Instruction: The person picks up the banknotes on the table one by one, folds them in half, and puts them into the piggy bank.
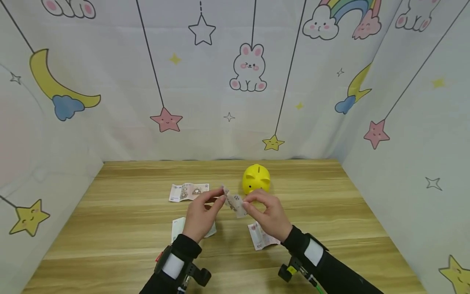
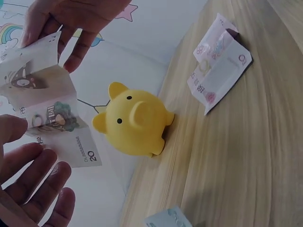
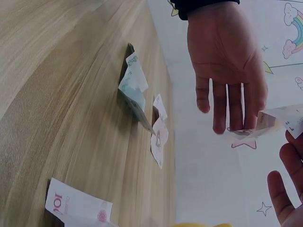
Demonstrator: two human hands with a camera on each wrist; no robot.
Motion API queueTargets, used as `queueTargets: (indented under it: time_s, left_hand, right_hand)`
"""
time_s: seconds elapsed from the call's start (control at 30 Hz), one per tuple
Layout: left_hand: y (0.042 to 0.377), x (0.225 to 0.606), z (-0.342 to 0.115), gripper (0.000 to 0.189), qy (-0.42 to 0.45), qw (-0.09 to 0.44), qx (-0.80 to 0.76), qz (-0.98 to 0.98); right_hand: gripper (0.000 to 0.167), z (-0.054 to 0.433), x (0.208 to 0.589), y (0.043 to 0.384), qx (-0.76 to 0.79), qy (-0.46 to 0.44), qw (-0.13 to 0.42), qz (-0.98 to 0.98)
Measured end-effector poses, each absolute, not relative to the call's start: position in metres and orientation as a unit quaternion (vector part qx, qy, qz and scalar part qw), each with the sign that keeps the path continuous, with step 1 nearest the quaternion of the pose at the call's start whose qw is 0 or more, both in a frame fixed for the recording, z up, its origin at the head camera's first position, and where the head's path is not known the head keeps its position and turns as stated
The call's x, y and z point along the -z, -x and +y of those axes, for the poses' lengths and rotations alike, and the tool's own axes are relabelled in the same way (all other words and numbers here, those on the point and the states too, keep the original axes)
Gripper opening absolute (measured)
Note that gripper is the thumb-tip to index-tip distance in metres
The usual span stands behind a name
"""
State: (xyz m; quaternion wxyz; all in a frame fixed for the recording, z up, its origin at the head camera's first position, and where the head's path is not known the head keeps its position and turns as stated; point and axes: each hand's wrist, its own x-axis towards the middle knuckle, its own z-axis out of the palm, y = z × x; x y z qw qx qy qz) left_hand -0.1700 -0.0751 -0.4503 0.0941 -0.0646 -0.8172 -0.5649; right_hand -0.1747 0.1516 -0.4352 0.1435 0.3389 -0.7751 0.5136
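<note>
A creased paper banknote (image 1: 236,205) printed with 20 is held up between my two hands above the table. My left hand (image 1: 200,215) pinches its left end between thumb and fingertips. My right hand (image 1: 271,212) pinches the other end. Folds run across the note (image 2: 52,106) in the left wrist view. Just beyond the hands stands a yellow piggy bank (image 1: 256,178), its face toward me and a slot on top. It shows whole in the left wrist view, snout (image 2: 141,114) outward.
A pale pink banknote (image 1: 189,192) lies at the back left. A folded greenish note (image 3: 135,85) is partly hidden under my left hand in the head view, and a pink note (image 1: 261,237) lies below my right hand. A patterned curtain (image 1: 220,81) stands behind the wooden table (image 1: 128,220).
</note>
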Motion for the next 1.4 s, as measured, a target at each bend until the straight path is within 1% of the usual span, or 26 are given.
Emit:
queueTargets:
  time_s: [0.27, 0.37, 0.47, 0.57, 0.73, 0.9, 0.97, 1.07, 1.2, 1.3, 1.4]
  left_hand:
    - [0.172, 0.449, -0.089, 0.035, 0.089, 0.166, 0.508, -0.840]
    - [0.174, 0.449, -0.093, 0.036, 0.097, 0.184, 0.485, -0.850]
    - [0.176, 0.450, -0.098, 0.037, 0.080, 0.191, 0.474, -0.856]
    - [0.176, 0.450, -0.104, 0.035, 0.054, 0.177, 0.484, -0.855]
    - [0.175, 0.452, -0.107, 0.022, 0.040, 0.136, 0.513, -0.847]
    - [0.175, 0.453, -0.107, 0.014, 0.044, 0.097, 0.552, -0.827]
    - [0.176, 0.454, -0.107, 0.012, 0.043, 0.084, 0.567, -0.818]
    - [0.177, 0.454, -0.109, 0.011, 0.045, 0.080, 0.580, -0.809]
    - [0.177, 0.453, -0.112, 0.010, 0.055, 0.085, 0.585, -0.805]
    - [0.176, 0.451, -0.114, 0.009, 0.058, 0.092, 0.584, -0.805]
    - [0.176, 0.449, -0.114, 0.009, 0.057, 0.095, 0.580, -0.807]
  right_hand:
    - [0.014, 0.158, 0.434, 0.176, -0.502, -0.323, 0.160, -0.786]
    - [0.012, 0.160, 0.435, 0.176, -0.504, -0.319, 0.158, -0.787]
    - [0.007, 0.163, 0.436, 0.177, -0.510, -0.317, 0.153, -0.785]
    - [0.006, 0.166, 0.435, 0.178, -0.519, -0.314, 0.151, -0.781]
    - [0.012, 0.169, 0.434, 0.179, -0.526, -0.310, 0.152, -0.777]
    - [0.004, 0.170, 0.434, 0.180, -0.526, -0.307, 0.155, -0.777]
    - [0.005, 0.171, 0.434, 0.180, -0.527, -0.305, 0.155, -0.778]
    - [0.004, 0.173, 0.434, 0.182, -0.530, -0.304, 0.157, -0.776]
    - [0.009, 0.175, 0.435, 0.185, -0.529, -0.304, 0.161, -0.775]
    - [0.006, 0.176, 0.437, 0.188, -0.528, -0.294, 0.161, -0.780]
    - [0.008, 0.177, 0.439, 0.190, -0.529, -0.276, 0.159, -0.786]
